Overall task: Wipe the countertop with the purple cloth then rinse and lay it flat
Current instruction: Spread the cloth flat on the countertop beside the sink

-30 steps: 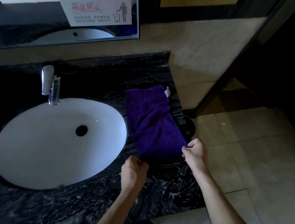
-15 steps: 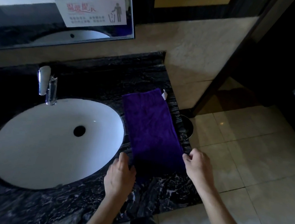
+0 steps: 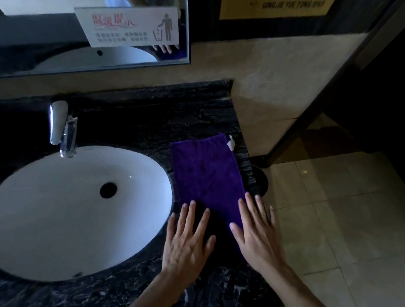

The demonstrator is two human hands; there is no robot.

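Note:
The purple cloth lies spread flat on the black marble countertop, just right of the white oval sink. A small white tag sticks out at its far right corner. My left hand rests palm down with fingers spread on the cloth's near left part. My right hand lies palm down with fingers spread on the cloth's near right edge. Neither hand grips anything. The cloth's near end is hidden under my hands and in shadow.
A chrome faucet stands behind the sink at the left. A mirror with a white notice sticker hangs above. The counter ends at the right, over a tiled floor with a dark round object below the edge.
Both hands have let go of the cloth's near corners and now lie flat on it with fingers spread. The cloth has been smoothed out flatter on the counter.

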